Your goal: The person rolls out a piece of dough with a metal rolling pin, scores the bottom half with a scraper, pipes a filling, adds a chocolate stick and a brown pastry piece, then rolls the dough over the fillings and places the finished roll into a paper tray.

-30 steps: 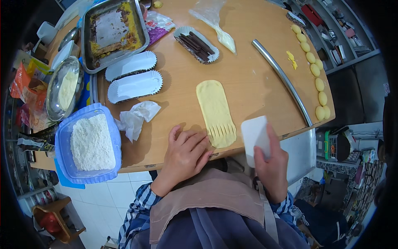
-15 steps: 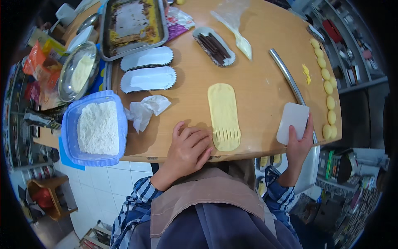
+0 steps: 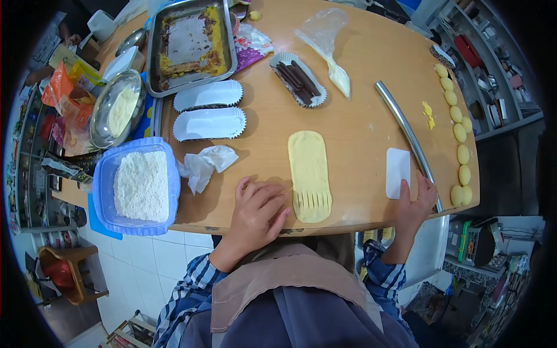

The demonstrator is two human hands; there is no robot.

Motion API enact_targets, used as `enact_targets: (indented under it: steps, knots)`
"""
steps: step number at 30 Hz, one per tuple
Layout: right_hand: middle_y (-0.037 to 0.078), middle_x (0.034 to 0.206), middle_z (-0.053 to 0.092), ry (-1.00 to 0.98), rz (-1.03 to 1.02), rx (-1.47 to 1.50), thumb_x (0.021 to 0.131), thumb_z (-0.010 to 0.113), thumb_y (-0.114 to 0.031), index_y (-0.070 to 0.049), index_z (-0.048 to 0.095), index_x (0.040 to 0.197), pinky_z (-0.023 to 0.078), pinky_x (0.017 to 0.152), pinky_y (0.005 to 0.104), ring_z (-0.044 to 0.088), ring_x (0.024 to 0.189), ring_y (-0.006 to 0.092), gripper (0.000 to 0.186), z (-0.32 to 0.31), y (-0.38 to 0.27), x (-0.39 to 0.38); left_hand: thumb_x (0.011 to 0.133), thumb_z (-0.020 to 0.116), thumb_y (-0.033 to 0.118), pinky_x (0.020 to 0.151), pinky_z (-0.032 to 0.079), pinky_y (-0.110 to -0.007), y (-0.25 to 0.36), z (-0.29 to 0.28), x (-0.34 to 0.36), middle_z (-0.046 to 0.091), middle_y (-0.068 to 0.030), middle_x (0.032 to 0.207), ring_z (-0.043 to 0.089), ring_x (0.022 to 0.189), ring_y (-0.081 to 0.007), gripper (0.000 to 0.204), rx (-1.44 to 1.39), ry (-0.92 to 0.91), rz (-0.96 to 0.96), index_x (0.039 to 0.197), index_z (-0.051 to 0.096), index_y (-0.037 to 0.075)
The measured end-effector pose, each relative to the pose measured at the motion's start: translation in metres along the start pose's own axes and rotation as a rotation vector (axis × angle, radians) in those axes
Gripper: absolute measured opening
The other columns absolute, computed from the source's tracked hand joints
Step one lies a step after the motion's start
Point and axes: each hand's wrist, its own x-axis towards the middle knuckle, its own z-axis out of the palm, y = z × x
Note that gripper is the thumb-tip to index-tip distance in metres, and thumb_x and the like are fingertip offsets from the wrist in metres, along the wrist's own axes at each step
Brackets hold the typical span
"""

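Note:
A flattened yellow dough strip (image 3: 308, 162) lies on the table, its near end cut with several slits. My left hand (image 3: 257, 211) rests just left of it at the table's front edge, fingers loosely bent and apart, holding nothing. A white rectangular scraper (image 3: 398, 165) lies to the right of the dough. My right hand (image 3: 415, 206) is at its near end, open, thumb and fingers apart. A long steel tube (image 3: 394, 113) lies beyond that hand, and a row of small dough balls (image 3: 462, 155) runs along the right edge.
A blue flour tub (image 3: 139, 188), crumpled paper (image 3: 203, 168), two white liners (image 3: 209, 123), a used metal pan (image 3: 191, 43), chocolate sticks (image 3: 293, 78), a piping bag (image 3: 338, 78) and a steel bowl (image 3: 118, 110) share the table (image 3: 360, 151). A co-worker's hand (image 3: 72, 39) shows at upper left.
My right hand has moved right with the scraper and released it onto the table. My left hand has stayed beside the dough. The view has shifted slightly.

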Motion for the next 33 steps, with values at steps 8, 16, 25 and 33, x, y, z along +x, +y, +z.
enact_targets:
  steps: [8, 16, 25, 33]
  knots:
    - [0.018, 0.111, 0.055, 0.013, 0.031, 0.001, 0.082, 0.069, -0.016, -0.001, 0.062, 0.117, 0.038, 0.095, 0.0476, 0.049, 0.109, 0.0368, 0.038, 0.002, 0.002, 0.0, 0.073, 0.074, 0.009, 0.1, 0.033, -0.052, -0.005, -0.007, 0.006, 0.065, -0.0103, 0.107, 0.058, 0.101, -0.0293, 0.025, 0.031, 0.009, -0.035, 0.097, 0.068, 0.004]
    - [0.016, 0.112, 0.058, 0.0, 0.014, 0.006, 0.084, 0.071, -0.016, -0.002, 0.064, 0.116, 0.039, 0.096, 0.0427, 0.05, 0.111, 0.0323, 0.036, 0.002, -0.002, 0.005, 0.074, 0.073, 0.013, 0.099, 0.033, -0.051, -0.016, -0.003, 0.006, 0.064, -0.0087, 0.108, 0.057, 0.101, -0.0271, 0.02, 0.069, 0.068, -0.035, 0.092, 0.067, 0.005]
    - [0.017, 0.11, 0.057, -0.004, -0.015, 0.012, 0.084, 0.068, -0.015, 0.001, 0.064, 0.113, 0.039, 0.095, 0.0441, 0.049, 0.109, 0.0344, 0.033, -0.001, -0.007, 0.015, 0.072, 0.074, 0.009, 0.096, 0.037, -0.05, -0.016, -0.007, 0.007, 0.064, -0.0114, 0.107, 0.057, 0.098, -0.0298, 0.025, 0.031, 0.071, -0.012, 0.096, 0.067, 0.003]
    - [0.018, 0.097, 0.063, -0.295, -0.254, 0.256, 0.082, 0.07, -0.018, 0.002, 0.066, 0.105, 0.046, 0.084, 0.0402, 0.058, 0.095, 0.0333, 0.031, -0.002, -0.047, 0.093, 0.075, 0.072, 0.012, 0.097, 0.036, -0.051, -0.019, -0.002, 0.005, 0.064, -0.0082, 0.108, 0.057, 0.1, -0.0255, 0.02, 0.017, 0.059, -0.013, 0.092, 0.067, 0.004]
